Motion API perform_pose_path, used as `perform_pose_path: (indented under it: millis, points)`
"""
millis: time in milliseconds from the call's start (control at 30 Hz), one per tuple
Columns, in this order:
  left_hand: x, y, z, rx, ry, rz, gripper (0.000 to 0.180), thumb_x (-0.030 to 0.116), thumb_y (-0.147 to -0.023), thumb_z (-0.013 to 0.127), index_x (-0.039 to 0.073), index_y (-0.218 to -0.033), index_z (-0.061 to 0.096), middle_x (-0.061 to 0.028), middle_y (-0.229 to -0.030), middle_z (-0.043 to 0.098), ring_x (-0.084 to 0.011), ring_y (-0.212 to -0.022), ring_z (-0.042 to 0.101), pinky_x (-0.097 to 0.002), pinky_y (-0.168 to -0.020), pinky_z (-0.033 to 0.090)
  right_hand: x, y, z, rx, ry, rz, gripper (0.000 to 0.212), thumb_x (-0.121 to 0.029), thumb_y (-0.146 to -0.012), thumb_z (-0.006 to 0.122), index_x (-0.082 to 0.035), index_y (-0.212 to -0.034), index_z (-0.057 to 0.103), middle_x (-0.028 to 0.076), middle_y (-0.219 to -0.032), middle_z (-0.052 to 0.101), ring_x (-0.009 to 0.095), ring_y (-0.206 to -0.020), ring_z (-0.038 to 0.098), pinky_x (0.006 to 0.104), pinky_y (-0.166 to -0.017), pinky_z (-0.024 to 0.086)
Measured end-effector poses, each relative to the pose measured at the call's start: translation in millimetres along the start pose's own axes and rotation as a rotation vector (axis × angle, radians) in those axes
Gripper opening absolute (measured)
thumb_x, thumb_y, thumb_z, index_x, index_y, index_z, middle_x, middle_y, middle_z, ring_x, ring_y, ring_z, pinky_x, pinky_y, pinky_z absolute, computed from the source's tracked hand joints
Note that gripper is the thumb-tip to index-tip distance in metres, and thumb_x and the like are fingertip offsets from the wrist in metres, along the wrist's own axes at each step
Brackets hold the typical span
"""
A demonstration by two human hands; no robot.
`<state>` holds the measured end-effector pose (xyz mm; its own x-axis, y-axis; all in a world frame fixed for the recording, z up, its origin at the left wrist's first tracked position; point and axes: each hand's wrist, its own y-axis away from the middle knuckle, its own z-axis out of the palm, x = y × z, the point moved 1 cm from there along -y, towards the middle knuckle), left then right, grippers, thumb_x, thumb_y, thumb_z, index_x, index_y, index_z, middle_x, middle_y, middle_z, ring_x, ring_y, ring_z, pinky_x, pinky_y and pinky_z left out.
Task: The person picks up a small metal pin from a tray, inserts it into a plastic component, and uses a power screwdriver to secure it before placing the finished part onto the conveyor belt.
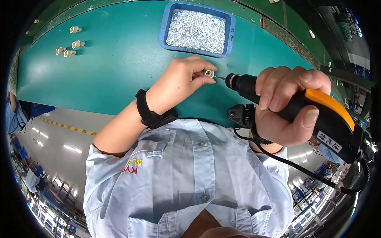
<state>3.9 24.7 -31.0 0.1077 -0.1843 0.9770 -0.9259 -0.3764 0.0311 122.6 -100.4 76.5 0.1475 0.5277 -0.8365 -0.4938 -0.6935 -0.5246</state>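
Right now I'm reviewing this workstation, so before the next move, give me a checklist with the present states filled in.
1. Small cream part pinched in the left hand: ok.
2. Power screwdriver gripped in the right hand: ok.
3. Screwdriver bit pointing toward the part: ok.
4. Bit tip touching the part: cannot tell, too small to make out.
5. Small metal pieces within reach in the blue tray: ok, just beyond the left hand.
6. Four similar loose parts away from both hands: ok, over to the left.
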Motion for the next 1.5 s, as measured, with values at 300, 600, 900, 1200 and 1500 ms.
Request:
perform_pose_path:
  millis: [300, 600, 900, 1200, 1500]
  points:
    - [-8.1, -1.0, 1.9, 0.019, 0.117, -0.055, 0.019, 0.003, -0.079, 0.072, -0.002, -0.096, 0.067, -0.0112, -0.083, 0.068, -0.0144, -0.070, 0.067, -0.0253, -0.063, 0.053, 18.3, -2.1, 17.5, 0.110, 0.124, 0.117, 0.038, -0.036, -0.091, 0.054, -0.004, -0.107, 0.044, 0.003, -0.061, 0.045, 0.014, -0.050, 0.045, 0.0314, -0.052, 0.040]
    - [-10.2, -1.4, 1.1, 0.033, 0.114, -0.057, 0.020, 0.005, -0.076, 0.074, 0.000, -0.094, 0.068, -0.0134, -0.076, 0.067, -0.0167, -0.064, 0.066, -0.0272, -0.058, 0.051, 27.1, -7.4, 23.2, 0.063, 0.158, 0.133, 0.033, -0.034, -0.090, 0.057, -0.005, -0.099, 0.043, 0.003, -0.059, 0.044, 0.015, -0.047, 0.044, 0.0304, -0.048, 0.039]
    - [-10.7, -1.9, -0.3, 0.026, 0.099, -0.033, 0.020, 0.007, -0.075, 0.073, 0.000, -0.093, 0.069, -0.0140, -0.073, 0.065, -0.0196, -0.062, 0.064, -0.0301, -0.058, 0.050, 33.9, -11.3, 24.7, 0.020, 0.138, 0.131, 0.029, -0.030, -0.090, 0.057, -0.005, -0.093, 0.044, 0.003, -0.056, 0.043, 0.014, -0.045, 0.043, 0.0297, -0.046, 0.039]
    - [-11.0, -1.4, -1.4, 0.040, 0.072, -0.031, 0.021, 0.007, -0.075, 0.073, 0.001, -0.094, 0.069, -0.0143, -0.074, 0.065, -0.0203, -0.063, 0.063, -0.0300, -0.060, 0.050, 42.6, -17.9, 30.2, 0.018, 0.245, 0.137, 0.023, -0.024, -0.091, 0.054, -0.004, -0.097, 0.045, 0.002, -0.056, 0.042, 0.014, -0.045, 0.042, 0.0294, -0.047, 0.040]
    - [-14.9, -0.4, 2.0, 0.016, 0.084, 0.027, 0.020, 0.007, -0.078, 0.072, 0.001, -0.096, 0.067, -0.0123, -0.079, 0.065, -0.0187, -0.067, 0.065, -0.0296, -0.061, 0.051, 16.5, -13.5, -4.7, -0.142, -0.184, -0.025, 0.057, -0.040, -0.089, 0.063, -0.002, -0.124, 0.039, 0.007, -0.072, 0.053, 0.018, -0.057, 0.054, 0.0340, -0.060, 0.048]
